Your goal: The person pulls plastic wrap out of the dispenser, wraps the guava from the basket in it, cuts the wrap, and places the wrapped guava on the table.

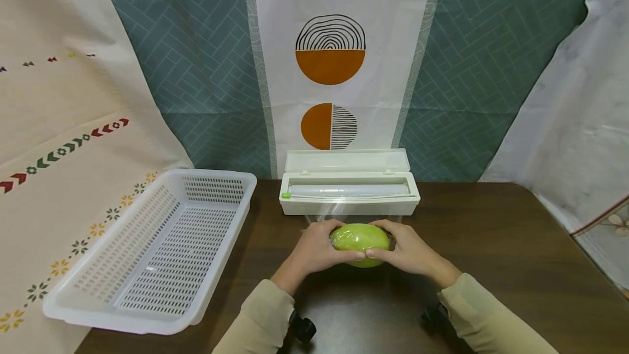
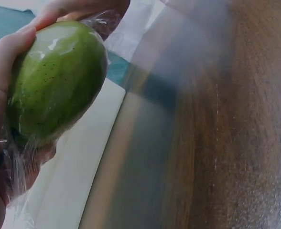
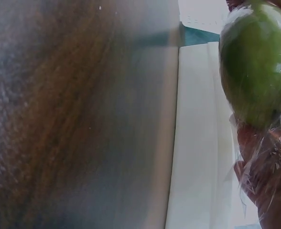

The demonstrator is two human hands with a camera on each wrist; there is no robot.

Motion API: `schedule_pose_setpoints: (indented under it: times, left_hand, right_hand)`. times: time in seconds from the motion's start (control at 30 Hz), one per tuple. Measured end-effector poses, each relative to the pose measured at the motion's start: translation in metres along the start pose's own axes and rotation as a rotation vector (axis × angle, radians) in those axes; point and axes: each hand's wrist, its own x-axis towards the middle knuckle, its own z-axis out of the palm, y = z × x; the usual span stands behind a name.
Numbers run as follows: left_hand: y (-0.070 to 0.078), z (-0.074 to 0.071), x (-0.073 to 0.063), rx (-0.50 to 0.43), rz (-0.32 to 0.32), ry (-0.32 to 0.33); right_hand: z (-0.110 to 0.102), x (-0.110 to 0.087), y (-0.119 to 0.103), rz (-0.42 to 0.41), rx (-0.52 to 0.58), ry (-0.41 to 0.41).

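Between my two hands is a green mango (image 1: 360, 238), held above the table in front of the dispenser. Clear cling film (image 2: 18, 162) covers its skin and bunches loosely at both ends. My left hand (image 1: 319, 246) grips the left end, thumb along the near side. At the other end my right hand (image 1: 410, 247) grips it, and the two thumb tips nearly meet. In both wrist views the mango (image 3: 260, 62) looks glossy under the film. A white cling film dispenser (image 1: 350, 208) stands just beyond, lid raised, with a film roll (image 1: 349, 189) inside.
A white perforated plastic basket (image 1: 216, 280) sits on the left, partly over the brown wooden table (image 1: 491, 245). Patterned cloths hang behind and at the sides. A small green slider (image 1: 286, 195) is at the left of the dispenser's front bar.
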Motion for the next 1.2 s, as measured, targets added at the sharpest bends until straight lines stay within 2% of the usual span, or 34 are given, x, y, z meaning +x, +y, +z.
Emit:
schedule_pose_setpoints:
  times: [0.37, 0.67, 0.83, 1.0, 1.2]
  left_hand:
    - [0.006, -0.002, -0.006, -0.014, -0.008, 0.005]
    - [0.01, -0.002, -0.013, -0.016, 0.016, 0.003]
    - [0.005, 0.0, -0.009, -0.018, 0.004, -0.003]
    - [-0.004, 0.003, -0.003, -0.041, -0.026, -0.037]
    - [-0.009, 0.005, 0.005, -0.035, -0.019, -0.064]
  right_hand:
    - [-0.002, -0.003, -0.004, -0.014, 0.008, 0.002]
    - [0.0, -0.008, -0.005, -0.04, -0.022, 0.01]
    - [0.003, -0.007, 0.0, -0.044, -0.033, 0.017]
    - [0.008, -0.007, 0.004, -0.013, -0.067, 0.001]
    - [0.011, -0.007, 0.006, 0.029, -0.13, 0.016]
